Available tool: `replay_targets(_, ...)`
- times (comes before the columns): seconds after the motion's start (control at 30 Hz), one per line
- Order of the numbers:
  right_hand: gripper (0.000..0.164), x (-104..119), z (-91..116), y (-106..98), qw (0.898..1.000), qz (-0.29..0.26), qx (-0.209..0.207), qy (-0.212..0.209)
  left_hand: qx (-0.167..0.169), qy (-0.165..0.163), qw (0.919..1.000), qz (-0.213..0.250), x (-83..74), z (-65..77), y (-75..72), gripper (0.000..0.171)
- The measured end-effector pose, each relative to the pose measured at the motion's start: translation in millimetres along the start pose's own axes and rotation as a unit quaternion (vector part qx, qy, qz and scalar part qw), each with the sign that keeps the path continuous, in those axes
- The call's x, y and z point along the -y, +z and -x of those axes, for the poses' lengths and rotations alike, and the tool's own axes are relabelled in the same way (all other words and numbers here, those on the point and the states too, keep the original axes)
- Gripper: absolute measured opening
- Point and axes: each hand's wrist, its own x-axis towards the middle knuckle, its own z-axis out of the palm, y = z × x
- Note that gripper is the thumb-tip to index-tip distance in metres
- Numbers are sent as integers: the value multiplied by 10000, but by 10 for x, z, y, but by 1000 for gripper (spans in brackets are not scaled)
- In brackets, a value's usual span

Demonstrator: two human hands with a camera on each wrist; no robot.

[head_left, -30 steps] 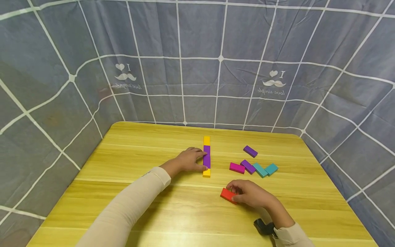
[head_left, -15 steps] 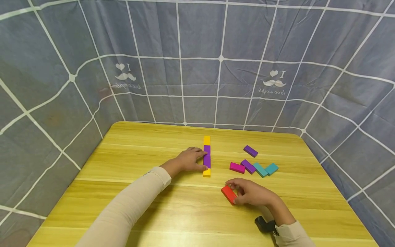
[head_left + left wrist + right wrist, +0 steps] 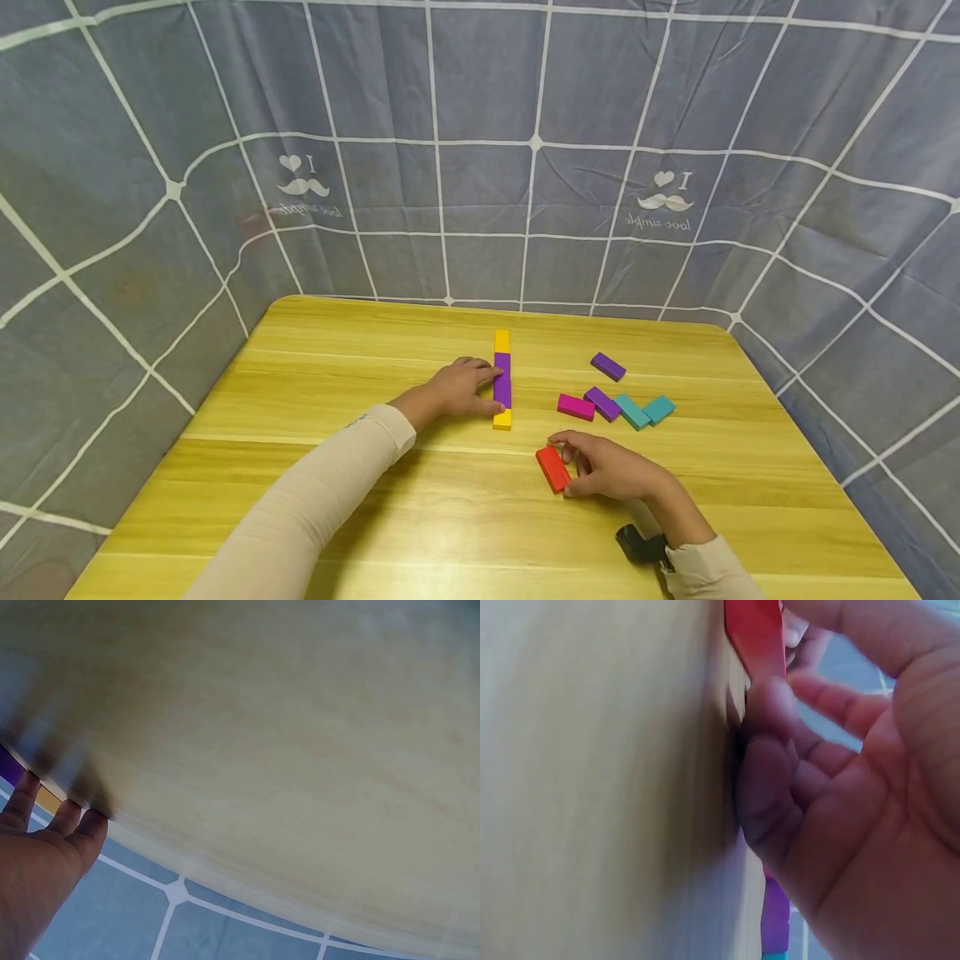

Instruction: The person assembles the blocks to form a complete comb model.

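Note:
In the head view a straight row of blocks runs away from me: a yellow block [image 3: 502,341] at the far end, purple blocks [image 3: 503,392] in the middle and a yellow block [image 3: 502,420] at the near end. My left hand [image 3: 459,389] rests against the row from the left, index fingertip and thumb tip on its top, other fingers relaxed. My right hand [image 3: 615,467] has thumb and fingers bent around a red block [image 3: 553,469], pinching it close over the table. The right wrist view shows fingertips against the red block's end [image 3: 756,637].
To the right lie loose blocks: a magenta block [image 3: 575,407], a purple block [image 3: 602,403], two teal blocks [image 3: 632,412] and another purple block [image 3: 608,367] farther back. A grey grid-patterned curtain [image 3: 487,183] surrounds the wood-grain table [image 3: 360,350]. A black device [image 3: 641,546] sits at the right wrist.
The red block has turned clockwise, its long side now nearer to parallel with the row. My right fingers have shifted slightly around it. The left hand and the row have not moved.

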Motion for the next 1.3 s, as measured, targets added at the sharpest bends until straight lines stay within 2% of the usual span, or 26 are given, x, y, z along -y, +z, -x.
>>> replay_targets(0.2,55,-8,0,-5,9999,-94,98,52,2,12,10000,5,-17,12,-14,78)
replay_targets(0.63,48,-24,-51,8,10000,-23,-61,-47,-29,-11,10000,33,-13,16,-10,77)
replay_targets(0.9,51,54,-91,16,9992,-343,-221,10,36,-69,10000,12,-22,21,-23,78)
replay_targets(1.3,48,138,-202,34,9996,-148,-232,-27,3,-31,10000,17,0,10,-18,77)
